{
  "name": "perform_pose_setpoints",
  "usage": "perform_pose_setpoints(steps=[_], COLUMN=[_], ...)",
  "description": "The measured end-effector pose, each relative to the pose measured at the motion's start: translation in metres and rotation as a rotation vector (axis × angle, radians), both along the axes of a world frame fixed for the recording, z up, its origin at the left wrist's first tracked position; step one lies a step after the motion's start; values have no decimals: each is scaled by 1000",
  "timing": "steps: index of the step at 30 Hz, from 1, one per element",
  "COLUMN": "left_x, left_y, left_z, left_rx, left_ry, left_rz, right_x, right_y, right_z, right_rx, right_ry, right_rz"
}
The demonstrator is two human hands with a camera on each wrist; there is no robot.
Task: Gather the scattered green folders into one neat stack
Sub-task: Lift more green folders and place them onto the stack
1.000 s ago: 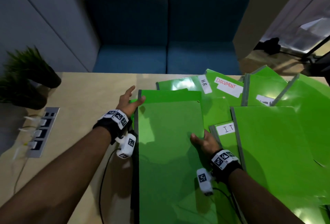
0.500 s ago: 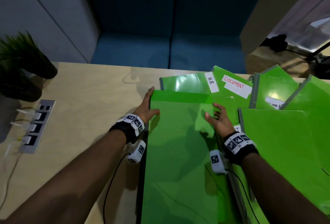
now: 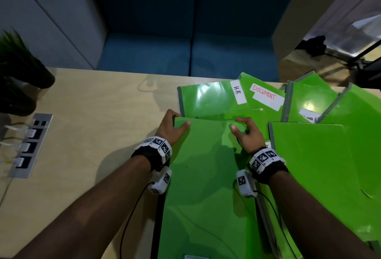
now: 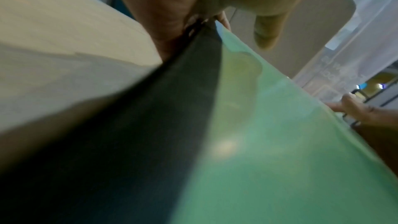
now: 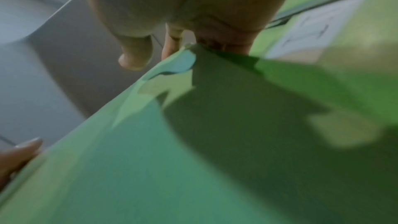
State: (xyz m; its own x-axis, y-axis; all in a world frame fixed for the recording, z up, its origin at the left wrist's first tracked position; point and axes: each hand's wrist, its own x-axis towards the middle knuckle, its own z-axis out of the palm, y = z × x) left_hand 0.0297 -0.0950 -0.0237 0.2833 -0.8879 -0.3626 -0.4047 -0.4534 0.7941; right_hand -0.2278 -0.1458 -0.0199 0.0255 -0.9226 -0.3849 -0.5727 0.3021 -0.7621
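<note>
A pile of green folders [image 3: 206,186] lies lengthwise in front of me on the wooden table [image 3: 92,124]. My left hand [image 3: 172,127] grips its far left corner, thumb on top and fingers curled over the edge. My right hand [image 3: 246,132] grips the far right corner the same way. The left wrist view shows the pile's dark spine [image 4: 150,125] and green cover [image 4: 269,159]; the right wrist view shows the cover [image 5: 172,168]. More green folders lie fanned out beyond and to the right: one labelled H.R [image 3: 210,98], one labelled DOCUMENT [image 3: 266,97], a large plain one [image 3: 313,166].
A blue sofa [image 3: 189,52] stands beyond the table's far edge. A potted plant [image 3: 18,68] sits at the far left. A power socket strip [image 3: 31,145] with white plugs is set into the table on the left. Thin black cables run from my wrist cameras.
Both hands have slid forward along the pile's sides to its far corners. The right hand went from the pile's right edge near the I.T folder to the top corner.
</note>
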Motion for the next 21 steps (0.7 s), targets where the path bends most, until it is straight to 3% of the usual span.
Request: perform_pose_setpoints(steps=[3, 7, 11, 13, 17, 21], left_x=[-10, -22, -26, -23, -20, -42], left_y=[4, 13, 34, 53, 81, 119], left_z=[1, 12, 11, -3, -4, -4], left_rx=[-60, -97, 65, 181, 183, 268], left_ry=[94, 199, 390, 394, 413, 283], left_rz=[116, 178, 407, 381, 288, 202], right_x=[-1, 1, -6, -16, -33, -40], right_y=[8, 12, 28, 49, 110, 138], right_z=[4, 11, 16, 11, 5, 9], right_rx=[-70, -35, 75, 206, 365, 320], right_ry=[-90, -15, -88, -123, -343, -412], right_rz=[-84, -4, -53, -97, -214, -203])
